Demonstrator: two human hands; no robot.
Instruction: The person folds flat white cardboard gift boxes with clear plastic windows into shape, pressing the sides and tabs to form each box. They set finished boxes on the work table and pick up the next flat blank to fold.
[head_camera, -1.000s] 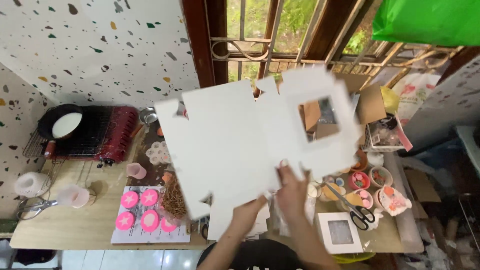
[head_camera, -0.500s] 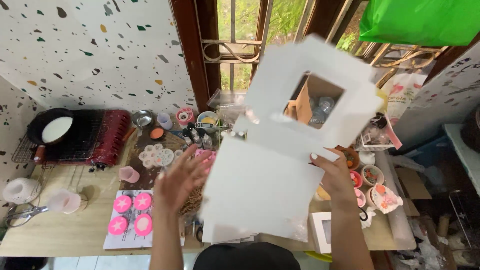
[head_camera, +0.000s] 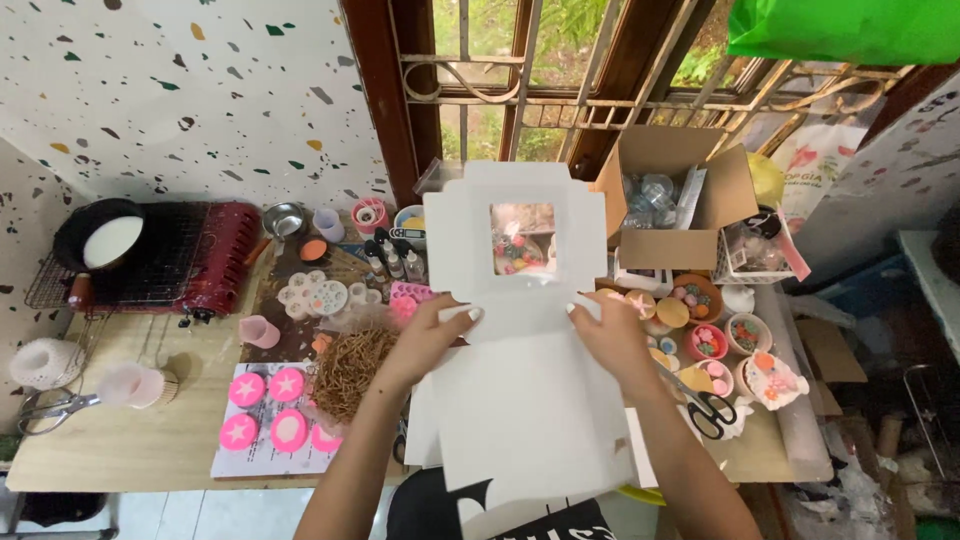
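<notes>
I hold a flat white cardboard box blank (head_camera: 520, 400) with a square window in its upper panel, upright over the wooden table (head_camera: 150, 440). My left hand (head_camera: 432, 338) grips its left edge at the fold below the window. My right hand (head_camera: 610, 335) grips the right edge at the same height. The lower part of the blank hangs down toward my body and hides the table beneath it.
Pink round moulds (head_camera: 265, 408) lie on a sheet at front left beside a heap of brown paper shred (head_camera: 355, 365). A red stove with a black pan (head_camera: 110, 240) stands at far left. An open cardboard box (head_camera: 665, 200), small bowls (head_camera: 745, 335) and scissors (head_camera: 705, 405) crowd the right.
The blank has dropped lower and turned squarer to me. My left hand, open and off the card half a second ago, now grips its left edge; the right hand moved to the fold.
</notes>
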